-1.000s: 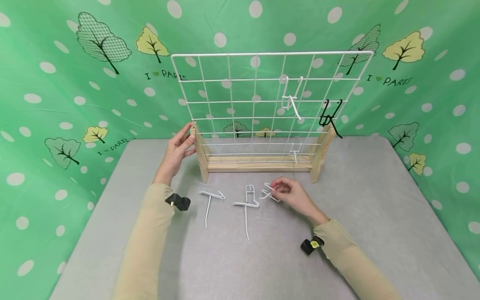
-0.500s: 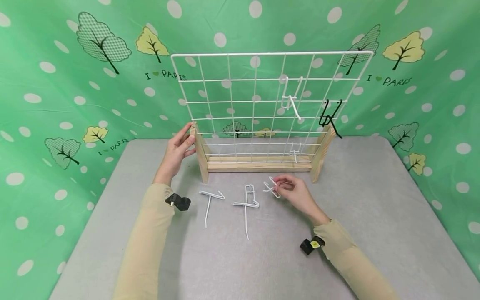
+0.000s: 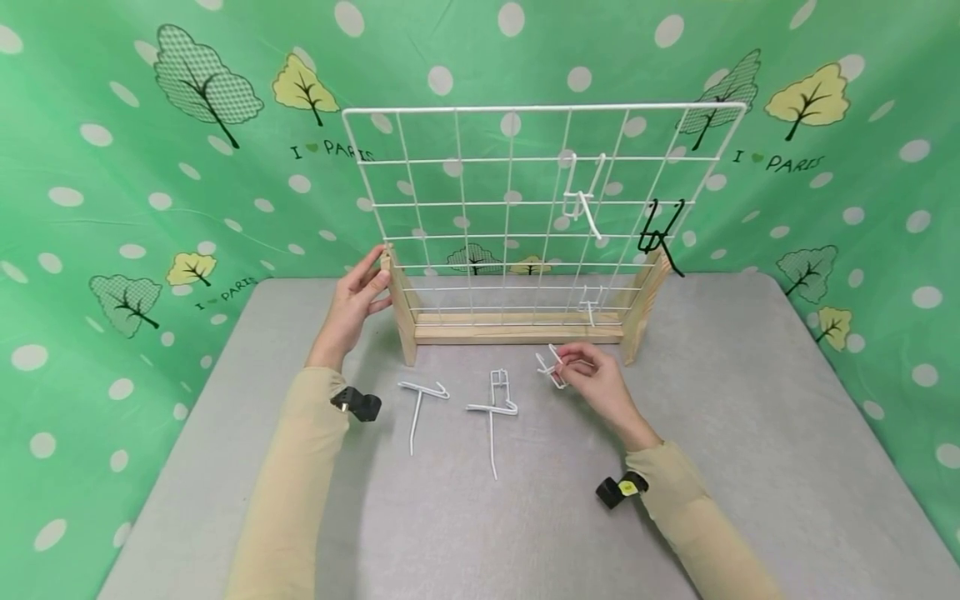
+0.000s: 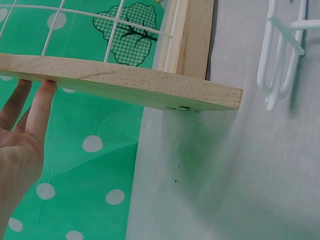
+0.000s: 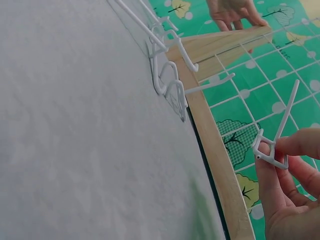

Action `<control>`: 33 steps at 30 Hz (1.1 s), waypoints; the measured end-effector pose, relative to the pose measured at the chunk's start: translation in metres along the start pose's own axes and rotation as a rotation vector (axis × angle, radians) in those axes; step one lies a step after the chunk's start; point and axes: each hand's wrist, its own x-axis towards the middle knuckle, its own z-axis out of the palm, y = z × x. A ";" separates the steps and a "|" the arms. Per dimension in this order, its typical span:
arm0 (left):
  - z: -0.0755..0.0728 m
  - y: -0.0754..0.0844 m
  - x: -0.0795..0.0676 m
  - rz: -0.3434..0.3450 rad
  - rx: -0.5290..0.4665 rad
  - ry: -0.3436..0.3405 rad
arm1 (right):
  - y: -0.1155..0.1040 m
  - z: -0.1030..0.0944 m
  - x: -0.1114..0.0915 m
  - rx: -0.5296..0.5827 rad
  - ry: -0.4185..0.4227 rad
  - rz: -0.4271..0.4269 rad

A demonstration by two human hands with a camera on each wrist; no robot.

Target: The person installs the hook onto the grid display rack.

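Note:
My right hand (image 3: 597, 383) pinches a small white wire hook (image 3: 552, 367) between thumb and fingers, just above the table in front of the rack; in the right wrist view the hook's prong (image 5: 288, 107) points up. My left hand (image 3: 354, 304) grips the left wooden side panel (image 3: 399, 304) of the rack near its top, fingers at the outer face. The rack carries a white wire grid (image 3: 486, 202). Two white hooks lie on the table: a single one (image 3: 417, 408) at left and, nearer the middle, a longer one (image 3: 492, 421) with a bracket frame behind it.
On the grid hang a white hook (image 3: 581, 200) high up, a black hook (image 3: 658, 237) at the right edge and a smaller white hook (image 3: 589, 305) low down. A wooden crossbar (image 3: 517, 335) joins the side panels. Green patterned cloth (image 3: 150, 208) stands behind the grey table (image 3: 480, 542).
My right hand has lifted the small hook off the table, shifting it slightly right and toward the rack and turning it. The left hand and the other hooks stay put.

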 end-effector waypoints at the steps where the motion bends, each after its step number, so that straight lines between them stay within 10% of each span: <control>1: 0.000 0.000 0.000 0.001 0.000 0.000 | 0.001 0.000 0.000 -0.002 0.006 -0.001; 33: 0.000 -0.002 0.001 -0.001 0.006 0.008 | -0.016 0.023 0.019 0.131 0.039 0.010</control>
